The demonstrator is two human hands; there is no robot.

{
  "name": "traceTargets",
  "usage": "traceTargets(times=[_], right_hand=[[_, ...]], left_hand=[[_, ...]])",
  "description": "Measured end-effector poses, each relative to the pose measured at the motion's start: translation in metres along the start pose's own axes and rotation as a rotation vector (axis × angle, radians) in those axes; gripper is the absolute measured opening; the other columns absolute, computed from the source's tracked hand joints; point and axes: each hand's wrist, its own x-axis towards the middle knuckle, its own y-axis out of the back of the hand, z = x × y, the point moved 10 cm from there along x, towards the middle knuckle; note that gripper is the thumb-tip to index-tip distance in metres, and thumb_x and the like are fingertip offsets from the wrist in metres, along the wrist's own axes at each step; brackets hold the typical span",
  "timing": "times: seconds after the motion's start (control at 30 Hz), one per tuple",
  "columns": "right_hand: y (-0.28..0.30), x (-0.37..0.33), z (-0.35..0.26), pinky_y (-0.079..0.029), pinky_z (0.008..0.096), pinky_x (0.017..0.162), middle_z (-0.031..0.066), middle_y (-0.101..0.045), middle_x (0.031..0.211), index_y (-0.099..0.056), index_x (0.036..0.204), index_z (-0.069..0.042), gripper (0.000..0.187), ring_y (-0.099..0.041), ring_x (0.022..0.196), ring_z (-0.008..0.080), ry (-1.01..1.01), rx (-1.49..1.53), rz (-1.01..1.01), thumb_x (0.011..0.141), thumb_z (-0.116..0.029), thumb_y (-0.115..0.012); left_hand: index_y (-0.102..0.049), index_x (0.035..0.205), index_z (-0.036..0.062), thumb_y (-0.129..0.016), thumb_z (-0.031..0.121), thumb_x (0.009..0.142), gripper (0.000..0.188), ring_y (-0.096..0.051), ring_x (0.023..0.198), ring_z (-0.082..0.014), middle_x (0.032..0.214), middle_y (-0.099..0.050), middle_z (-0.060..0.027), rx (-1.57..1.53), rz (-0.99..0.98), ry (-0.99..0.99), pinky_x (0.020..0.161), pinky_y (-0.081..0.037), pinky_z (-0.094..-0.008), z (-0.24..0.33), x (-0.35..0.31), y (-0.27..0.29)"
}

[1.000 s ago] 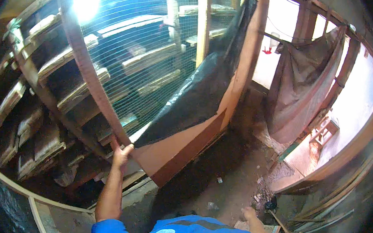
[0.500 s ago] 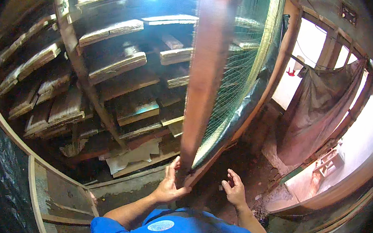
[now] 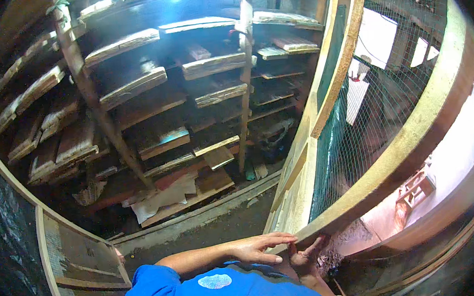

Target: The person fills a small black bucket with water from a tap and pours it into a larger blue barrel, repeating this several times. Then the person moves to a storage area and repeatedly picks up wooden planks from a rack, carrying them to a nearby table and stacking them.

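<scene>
A: What worries you there?

B: My own fingers first. My left hand [image 3: 261, 248] and right hand [image 3: 308, 256] crowd the near end of the mesh door [image 3: 396, 169], so a sudden swing could pinch a fingertip, or rough wood could leave a splinter. Further along, twisting the frame from this one end might strain the mesh.

A: And how are you holding it?

B: Left forearm across my blue shirt [image 3: 249, 285], back of the hand up, fingers long and unfolded, tips resting on the wooden edge; they clasp nothing. The right comes up from below, digits spread at that same end. Part is hidden, so I can't tell whether it's gripping.

A: Where's the door?

B: Ahead and to my right, slanting up and away; the shelves [image 3: 215, 65] stand beyond, leftward.
</scene>
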Motion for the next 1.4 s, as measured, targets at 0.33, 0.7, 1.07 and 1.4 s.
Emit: traceTargets(times=[0.33, 0.7, 1.07, 1.4], right_hand=[[0.082, 0.000, 0.128, -0.011, 0.0562, 0.112, 0.0319, -0.012, 0.150, -0.007, 0.147, 0.005, 0.079, -0.014, 0.138, 0.0492, -0.235, -0.312, 0.132, 0.090, -0.014, -0.059], [0.148, 0.014, 0.281, -0.017, 0.0475, 0.114, 0.0289, -0.018, 0.150, -0.013, 0.147, 0.006, 0.069, -0.021, 0.138, 0.0420, -0.635, -0.353, 0.275, 0.091, -0.011, -0.050], [0.142, 0.036, 0.367, -0.018, 0.0461, 0.114, 0.0291, -0.015, 0.151, -0.004, 0.148, 0.004, 0.087, -0.016, 0.140, 0.0408, -0.932, -0.751, 0.372, 0.083, -0.005, -0.061], [-0.072, 0.129, 0.371, -0.012, 0.0525, 0.114, 0.0299, -0.011, 0.151, -0.011, 0.150, -0.008, 0.090, -0.008, 0.141, 0.0437, -0.817, -0.404, 0.167, 0.085, -0.034, -0.066]], left_hand=[[-0.037, 0.143, 0.0107, -0.061, 0.045, 0.088, 0.069, -0.034, 0.135, -0.0327, 0.144, -0.037, -0.0200, 0.237, 0.170, 0.560, 0.110, -0.031, -0.0411, -0.187, -0.041, 0.021], [-0.050, 0.133, 0.0020, -0.070, 0.043, 0.078, 0.071, -0.056, 0.118, -0.0316, 0.130, -0.055, -0.0194, 0.083, 0.603, 1.519, 0.099, -0.044, -0.0391, -0.355, -0.347, -0.016], [-0.057, 0.130, 0.0166, -0.067, 0.026, 0.081, 0.051, -0.052, 0.121, -0.0335, 0.137, -0.048, -0.0189, -0.111, 0.311, 1.700, 0.095, -0.046, -0.0385, -0.433, -0.467, -0.076], [-0.047, 0.137, 0.0100, -0.062, 0.029, 0.089, 0.054, -0.056, 0.116, -0.0250, 0.131, -0.056, -0.0131, -0.468, 0.979, 1.667, 0.090, -0.047, -0.0396, -0.459, -0.381, 0.106]])
